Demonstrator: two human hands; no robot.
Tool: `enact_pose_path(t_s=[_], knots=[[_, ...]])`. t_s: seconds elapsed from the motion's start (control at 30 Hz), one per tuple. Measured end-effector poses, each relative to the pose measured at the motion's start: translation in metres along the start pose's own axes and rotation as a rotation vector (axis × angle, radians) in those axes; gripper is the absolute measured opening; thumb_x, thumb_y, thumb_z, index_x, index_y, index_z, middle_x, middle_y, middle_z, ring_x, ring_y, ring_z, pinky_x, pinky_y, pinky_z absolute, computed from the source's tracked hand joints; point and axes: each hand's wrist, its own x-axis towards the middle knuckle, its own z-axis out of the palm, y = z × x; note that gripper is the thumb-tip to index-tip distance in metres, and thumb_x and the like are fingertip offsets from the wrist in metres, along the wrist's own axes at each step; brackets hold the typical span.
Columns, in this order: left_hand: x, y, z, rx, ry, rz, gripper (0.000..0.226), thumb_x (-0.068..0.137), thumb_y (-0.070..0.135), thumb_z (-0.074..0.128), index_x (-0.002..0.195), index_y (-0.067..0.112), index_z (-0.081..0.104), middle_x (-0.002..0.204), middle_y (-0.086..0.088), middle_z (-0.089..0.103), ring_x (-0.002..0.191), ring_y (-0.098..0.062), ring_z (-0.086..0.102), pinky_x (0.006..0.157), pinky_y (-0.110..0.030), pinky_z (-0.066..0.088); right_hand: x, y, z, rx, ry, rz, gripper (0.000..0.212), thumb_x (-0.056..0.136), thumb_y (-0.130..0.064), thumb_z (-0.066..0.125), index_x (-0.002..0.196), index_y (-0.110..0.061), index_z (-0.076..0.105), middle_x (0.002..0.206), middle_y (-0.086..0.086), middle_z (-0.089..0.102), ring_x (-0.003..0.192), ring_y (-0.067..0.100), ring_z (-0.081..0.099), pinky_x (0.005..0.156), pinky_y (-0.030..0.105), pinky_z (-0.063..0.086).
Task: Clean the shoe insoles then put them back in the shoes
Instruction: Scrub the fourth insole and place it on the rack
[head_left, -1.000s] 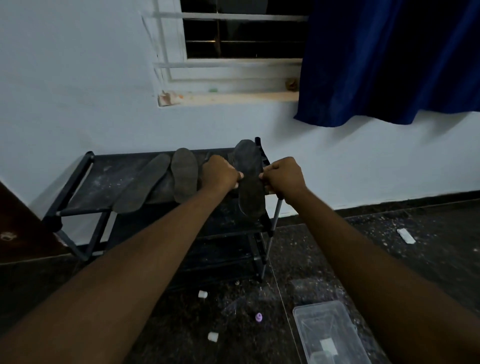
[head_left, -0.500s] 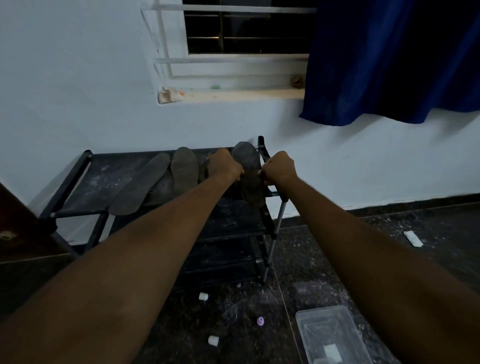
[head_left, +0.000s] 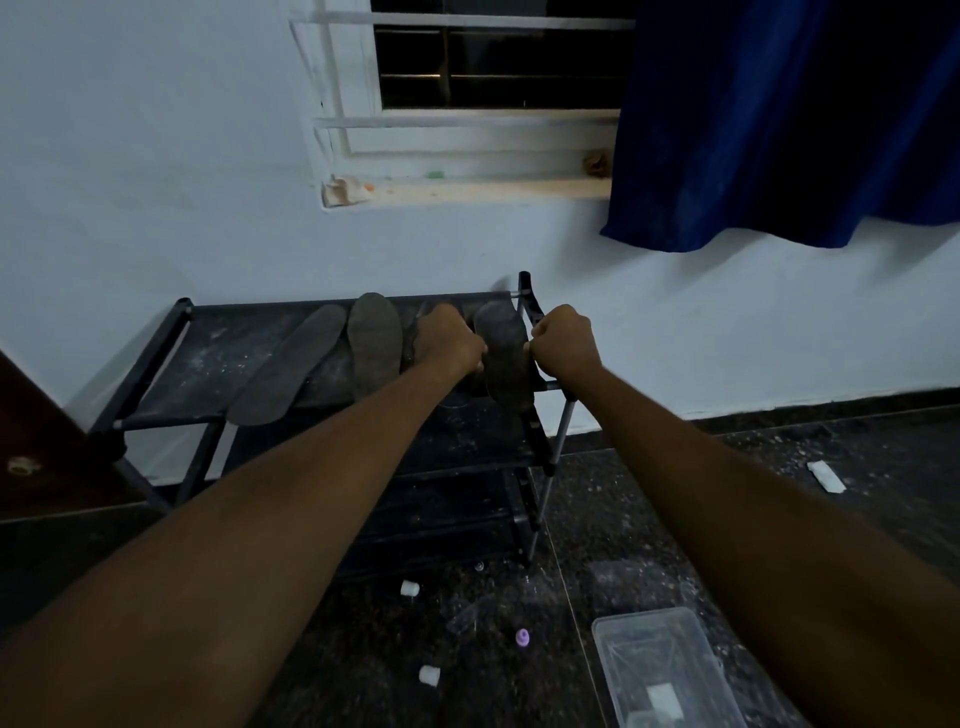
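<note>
Dark insole (head_left: 503, 358) pinched between left hand (head_left: 449, 340), right hand (head_left: 563, 343); grips fully curled.

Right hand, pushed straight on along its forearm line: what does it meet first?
Probably the shoe rack's end bar, just beyond the right hand and beside the insole it grips; the wall lies behind. Depth is hard to judge.

Left grip (head_left: 450, 340) curled, right grip (head_left: 566, 344) curled

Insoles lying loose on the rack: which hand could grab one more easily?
Probably the left hand: it sits right beside the nearer loose insole, while the right hand is beyond the held insole.
</note>
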Motion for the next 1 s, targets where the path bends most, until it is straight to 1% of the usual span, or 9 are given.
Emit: enact_pose_path(t_s=[0.1, 0.2, 0.33, 0.5, 0.57, 0.7, 0.77, 0.83, 1.0], knots=[[-0.020, 0.004, -0.013, -0.025, -0.013, 0.082, 0.012, 0.077, 0.010, 0.077, 0.082, 0.001, 0.073, 0.079, -0.013, 0.076, 0.074, -0.028, 0.076, 0.071, -0.043, 0.065, -0.021, -0.012, -0.013, 0.018, 0.045, -0.076, 0.038, 0.079, 0.001, 0.063, 0.054, -0.014, 0.038, 0.053, 0.001, 0.036, 0.046, 0.017, 0.036, 0.049, 0.024, 0.032], [-0.040, 0.001, -0.024, -0.068, 0.034, 0.149, 0.024, 0.081, 0.001, 0.077, 0.062, 0.005, 0.063, 0.072, -0.019, 0.072, 0.073, -0.035, 0.075, 0.069, -0.050, 0.064, -0.036, -0.025, -0.020, 0.018, 0.076, -0.148, 0.014, 0.079, -0.001, 0.064, 0.065, 0.001, 0.064, 0.061, 0.009, 0.062, 0.056, 0.022, 0.059, 0.057, 0.035, 0.053], [-0.064, -0.009, -0.051, -0.144, 0.087, 0.183, 0.013, 0.091, -0.001, 0.072, 0.079, -0.001, 0.065, 0.077, -0.015, 0.072, 0.065, -0.019, 0.072, 0.062, -0.037, 0.064, -0.057, -0.044, -0.023, 0.086, 0.105, -0.250, 0.011, 0.082, -0.005, 0.066, 0.083, 0.004, 0.072, 0.079, 0.018, 0.072, 0.076, 0.028, 0.069, 0.073, 0.041, 0.059], [-0.075, -0.041, -0.108, -0.073, 0.144, 0.201, 0.010, 0.091, 0.006, 0.074, 0.085, -0.002, 0.072, 0.081, -0.010, 0.075, 0.062, -0.011, 0.070, 0.057, -0.024, 0.059, -0.079, -0.077, -0.008, 0.155, 0.016, -0.334, 0.013, 0.087, -0.013, 0.072, 0.088, -0.001, 0.077, 0.084, 0.007, 0.075, 0.074, 0.013, 0.067, 0.070, 0.022, 0.053], [-0.074, -0.057, -0.129, -0.030, 0.187, 0.203, 0.013, 0.089, 0.008, 0.077, 0.078, 0.001, 0.073, 0.077, -0.008, 0.075, 0.062, -0.013, 0.070, 0.062, -0.031, 0.062, -0.084, -0.092, 0.006, 0.148, -0.019, -0.357, 0.020, 0.087, -0.016, 0.074, 0.084, 0.004, 0.075, 0.079, 0.013, 0.075, 0.070, 0.017, 0.068, 0.058, 0.016, 0.049], [-0.067, -0.087, -0.167, 0.140, 0.225, 0.200, 0.014, 0.086, 0.013, 0.080, 0.082, 0.001, 0.074, 0.083, -0.007, 0.071, 0.068, -0.013, 0.060, 0.055, -0.020, 0.041, -0.082, -0.121, 0.040, 0.091, -0.108, -0.353, 0.024, 0.084, -0.015, 0.077, 0.070, 0.004, 0.073, 0.064, 0.011, 0.070, 0.049, 0.003, 0.059, 0.048, 0.012, 0.046], [-0.059, -0.100, -0.183, 0.176, 0.226, 0.185, 0.021, 0.085, 0.014, 0.081, 0.087, -0.005, 0.071, 0.092, -0.014, 0.072, 0.081, -0.023, 0.065, 0.065, -0.031, 0.050, -0.075, -0.133, 0.057, 0.040, -0.127, -0.316, 0.023, 0.082, -0.016, 0.077, 0.071, 0.002, 0.069, 0.069, 0.009, 0.068, 0.060, 0.013, 0.066, 0.056, 0.030, 0.058], [-0.049, -0.110, -0.194, 0.237, 0.217, 0.148, 0.027, 0.084, 0.016, 0.082, 0.087, -0.006, 0.068, 0.094, -0.018, 0.071, 0.090, -0.031, 0.067, 0.079, -0.043, 0.057, -0.071, -0.145, 0.069, -0.044, -0.162, -0.286, 0.023, 0.084, -0.018, 0.076, 0.080, -0.001, 0.061, 0.082, 0.010, 0.065, 0.076, 0.024, 0.068, 0.059, 0.034, 0.055], [-0.032, -0.119, -0.207, 0.377, 0.124, 0.027, 0.042, 0.078, 0.028, 0.089, 0.082, 0.003, 0.056, 0.102, -0.023, 0.070, 0.096, -0.037, 0.069, 0.068, -0.035, 0.048, -0.066, -0.165, 0.090, -0.236, -0.229, -0.254, 0.020, 0.095, -0.019, 0.064, 0.110, -0.006, 0.058, 0.116, 0.014, 0.064, 0.105, 0.032, 0.065, 0.074, 0.035, 0.049]])
